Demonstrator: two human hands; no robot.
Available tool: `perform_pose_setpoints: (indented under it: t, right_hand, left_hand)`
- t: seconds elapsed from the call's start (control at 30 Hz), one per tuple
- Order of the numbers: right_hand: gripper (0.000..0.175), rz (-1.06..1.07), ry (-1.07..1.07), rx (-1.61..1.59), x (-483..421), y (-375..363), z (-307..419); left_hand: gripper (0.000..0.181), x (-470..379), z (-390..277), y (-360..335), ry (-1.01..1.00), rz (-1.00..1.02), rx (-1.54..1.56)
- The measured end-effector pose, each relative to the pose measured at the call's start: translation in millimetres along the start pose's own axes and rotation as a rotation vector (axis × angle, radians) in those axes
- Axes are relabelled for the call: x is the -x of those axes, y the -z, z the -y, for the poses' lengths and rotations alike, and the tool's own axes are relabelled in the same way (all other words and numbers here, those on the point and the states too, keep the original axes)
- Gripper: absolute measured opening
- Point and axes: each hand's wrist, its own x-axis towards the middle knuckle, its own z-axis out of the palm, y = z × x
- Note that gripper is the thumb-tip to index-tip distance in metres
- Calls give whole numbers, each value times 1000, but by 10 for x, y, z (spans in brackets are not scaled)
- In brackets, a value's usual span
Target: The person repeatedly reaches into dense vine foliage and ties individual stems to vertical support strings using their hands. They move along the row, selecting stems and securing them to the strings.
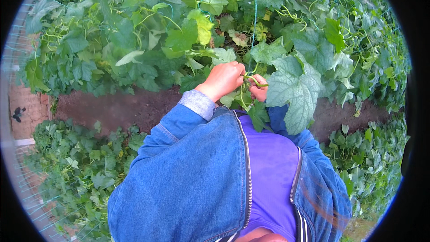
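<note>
Both my hands meet in front of my chest at a green vine stem [244,94]. My left hand [225,78] has its fingers closed on the vine beside a taut blue-green twine [254,16] that comes down from above. Just to its right, my right hand [258,88] pinches the same vine, its fingertips partly hidden by stems. A large lobed leaf [295,89] hangs over my right wrist and forearm. A smaller leaf [258,116] droops below my right hand against my purple shirt. A yellowed leaf [203,28] stands above my left hand.
Dense leafy vines [117,40] rise in front of me, with several strings among them. A strip of bare brown soil [111,107] runs crosswise near me. Another leafy row [90,171] lies behind, on both sides of my body. A brick-coloured path [28,107] is at the far left.
</note>
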Motion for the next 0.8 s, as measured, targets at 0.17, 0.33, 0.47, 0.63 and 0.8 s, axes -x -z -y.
perform_pose_setpoints:
  t: [0.17,0.33,0.47,0.63,0.8]
  right_hand:
    - [28,18,74,393,131,-167,283]
    - [26,16,1,255,217,-351,567]
    - [21,36,18,316,178,-324,537]
    - [17,105,-28,105,101,-288,493]
    - [17,115,-49,129,103,-331,585]
  left_hand:
    - [11,-45,55,45,-69,72,-87]
    - [12,-63,125,86,-11,74,111]
    - [13,-24,55,205,37,183,154]
    - [13,-5,44,229,52,186,-37]
    - [12,-39,78,275,59,245,-95]
